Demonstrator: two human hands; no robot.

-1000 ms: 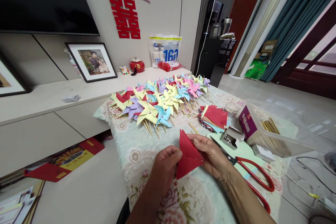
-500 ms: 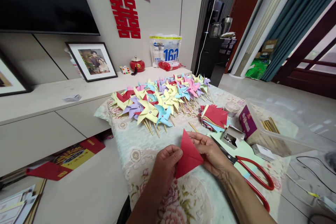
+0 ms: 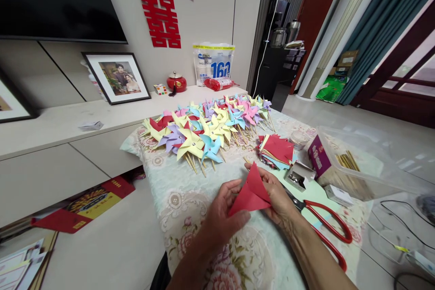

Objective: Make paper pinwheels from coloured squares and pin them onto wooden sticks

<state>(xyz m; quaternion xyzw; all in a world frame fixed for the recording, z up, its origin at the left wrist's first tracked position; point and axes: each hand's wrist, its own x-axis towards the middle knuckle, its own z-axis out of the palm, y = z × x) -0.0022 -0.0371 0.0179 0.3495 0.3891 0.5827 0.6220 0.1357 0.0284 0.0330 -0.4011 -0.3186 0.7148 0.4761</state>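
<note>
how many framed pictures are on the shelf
2: one framed photo leans against the wall below the tv, and a second frame sits at the far left, cut off by the picture edge. More could lie out of view.

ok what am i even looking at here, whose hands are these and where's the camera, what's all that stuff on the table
No machine here: the camera sits on a person's head, looking forward and down at their own two bare hands. The left hand and right hand together hold a folded red paper above a table with a flowered cloth. Further back lies a heap of finished paper pinwheels on sticks. To the right are a stack of cut paper squares, red-handled scissors, a small open box and a clear tub of wooden sticks.
</note>
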